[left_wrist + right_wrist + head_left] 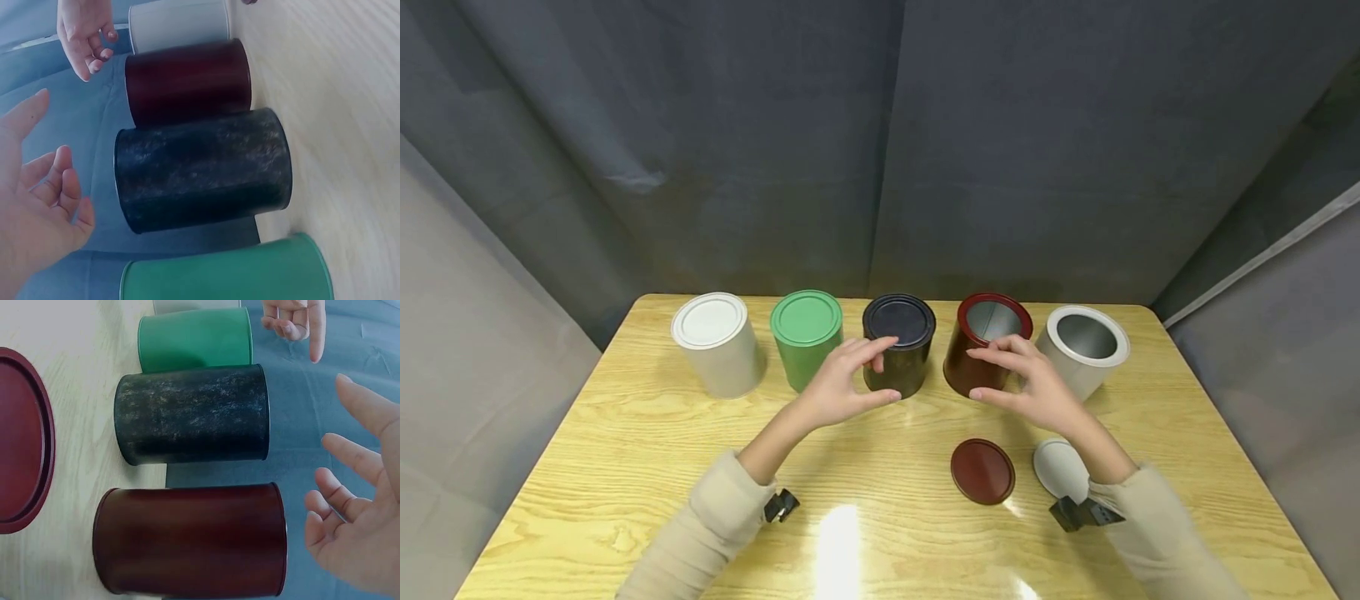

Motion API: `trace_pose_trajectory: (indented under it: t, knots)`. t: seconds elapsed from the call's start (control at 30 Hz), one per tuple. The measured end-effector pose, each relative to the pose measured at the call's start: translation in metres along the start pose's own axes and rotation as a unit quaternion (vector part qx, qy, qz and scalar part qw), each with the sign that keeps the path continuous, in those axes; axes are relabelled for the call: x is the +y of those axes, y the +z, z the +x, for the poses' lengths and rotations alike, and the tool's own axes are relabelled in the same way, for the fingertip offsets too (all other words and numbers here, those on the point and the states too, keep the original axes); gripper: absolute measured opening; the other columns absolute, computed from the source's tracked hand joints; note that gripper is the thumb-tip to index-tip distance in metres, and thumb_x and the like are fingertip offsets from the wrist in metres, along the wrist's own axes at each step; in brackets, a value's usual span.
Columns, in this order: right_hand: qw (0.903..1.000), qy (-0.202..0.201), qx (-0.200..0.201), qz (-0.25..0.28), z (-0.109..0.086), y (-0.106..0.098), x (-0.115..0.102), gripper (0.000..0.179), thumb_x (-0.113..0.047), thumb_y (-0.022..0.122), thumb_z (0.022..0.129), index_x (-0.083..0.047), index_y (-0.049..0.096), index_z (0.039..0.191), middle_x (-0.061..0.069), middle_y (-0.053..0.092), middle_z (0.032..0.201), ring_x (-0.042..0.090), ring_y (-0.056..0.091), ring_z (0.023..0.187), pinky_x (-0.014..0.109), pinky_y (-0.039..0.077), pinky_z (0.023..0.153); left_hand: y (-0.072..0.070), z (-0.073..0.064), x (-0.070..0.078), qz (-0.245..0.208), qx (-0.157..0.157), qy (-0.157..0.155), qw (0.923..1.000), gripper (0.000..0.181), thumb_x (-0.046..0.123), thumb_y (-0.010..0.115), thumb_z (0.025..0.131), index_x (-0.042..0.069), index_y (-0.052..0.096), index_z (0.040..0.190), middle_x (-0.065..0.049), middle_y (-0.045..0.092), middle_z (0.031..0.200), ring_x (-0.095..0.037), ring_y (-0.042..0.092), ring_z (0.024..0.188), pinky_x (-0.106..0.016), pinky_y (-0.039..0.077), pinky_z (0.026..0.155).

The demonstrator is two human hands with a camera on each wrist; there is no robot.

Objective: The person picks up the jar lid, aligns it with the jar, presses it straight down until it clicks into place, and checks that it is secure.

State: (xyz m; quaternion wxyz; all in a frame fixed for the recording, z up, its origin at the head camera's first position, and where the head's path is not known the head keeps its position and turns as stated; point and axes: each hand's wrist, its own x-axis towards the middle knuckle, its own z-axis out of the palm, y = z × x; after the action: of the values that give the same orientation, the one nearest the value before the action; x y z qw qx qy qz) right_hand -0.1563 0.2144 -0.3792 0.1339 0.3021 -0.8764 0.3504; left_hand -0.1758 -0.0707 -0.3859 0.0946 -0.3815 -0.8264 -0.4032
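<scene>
In the head view my left hand hovers at the near left side of a black can that has its lid on. Its thumb and fingers are spread apart and hold nothing. My right hand is in front of and above a dark red can without its lid, its fingers also loosely parted and bare. The left wrist view shows the black can beside the left hand. In the right wrist view the red can lies close to the right hand. A red lid lies flat on the table.
A lidded white can and a lidded green can stand to the left in the row. An uncovered white can stands at the right end. A white lid lies on the wooden table, partly behind the right wrist. Grey curtains hang behind.
</scene>
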Motion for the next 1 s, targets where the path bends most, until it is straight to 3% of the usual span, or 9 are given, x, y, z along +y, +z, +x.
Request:
trace_pose_trajectory:
  t: [0.2, 0.43, 0.63, 0.8, 1.0]
  knots:
    - [0.9998, 0.015, 0.006, 0.015, -0.013, 0.000, 0.002, 0.047, -0.007, 0.080, 0.065, -0.003, 0.064, 0.110, 0.003, 0.049, 0.099, 0.013, 0.041, 0.092, 0.021, 0.032, 0.080, 0.010, -0.004, 0.000, -0.008, -0.017, -0.006, 0.9998, 0.062, 0.017, 0.078, 0.072, 0.000, 0.052, 0.125, -0.002, 0.053, 0.083, -0.022, 0.048, 0.082, -0.031, 0.039, 0.075]
    - [0.9996, 0.020, 0.003, 0.019, -0.029, 0.003, 0.010, 0.047, 0.003, 0.079, 0.061, 0.004, 0.064, 0.105, 0.011, 0.051, 0.102, 0.019, 0.042, 0.089, 0.022, 0.034, 0.076, 0.021, -0.007, 0.001, -0.009, -0.038, -0.006, 0.9992, 0.058, 0.019, 0.077, 0.072, 0.002, 0.054, 0.122, -0.004, 0.054, 0.083, -0.020, 0.047, 0.082, -0.028, 0.039, 0.076]
    - [0.9993, 0.031, -0.002, 0.022, -0.037, 0.000, 0.012, 0.047, -0.006, 0.080, 0.065, -0.002, 0.064, 0.109, 0.003, 0.050, 0.103, 0.012, 0.042, 0.090, 0.024, 0.036, 0.072, 0.031, -0.009, 0.001, -0.027, -0.068, -0.014, 0.9972, 0.058, 0.020, 0.076, 0.074, 0.004, 0.052, 0.125, -0.002, 0.053, 0.083, -0.022, 0.046, 0.082, -0.027, 0.037, 0.074]
    - [0.9982, 0.045, -0.007, 0.038, -0.047, 0.002, 0.020, 0.045, -0.010, 0.080, 0.066, -0.005, 0.065, 0.108, 0.001, 0.049, 0.103, 0.013, 0.043, 0.094, 0.025, 0.036, 0.075, 0.043, -0.010, 0.000, -0.010, -0.103, -0.004, 0.9947, 0.061, 0.023, 0.076, 0.074, 0.003, 0.050, 0.127, -0.003, 0.053, 0.084, -0.016, 0.044, 0.082, -0.027, 0.036, 0.074]
    - [0.9984, 0.042, -0.015, 0.035, -0.058, 0.006, 0.034, 0.054, -0.010, 0.082, 0.064, -0.002, 0.062, 0.114, 0.003, 0.048, 0.105, 0.011, 0.041, 0.092, 0.029, 0.036, 0.071, 0.054, -0.011, -0.002, 0.002, -0.146, -0.010, 0.9892, 0.063, 0.026, 0.075, 0.075, 0.005, 0.049, 0.129, 0.003, 0.051, 0.089, -0.013, 0.044, 0.085, -0.026, 0.037, 0.075]
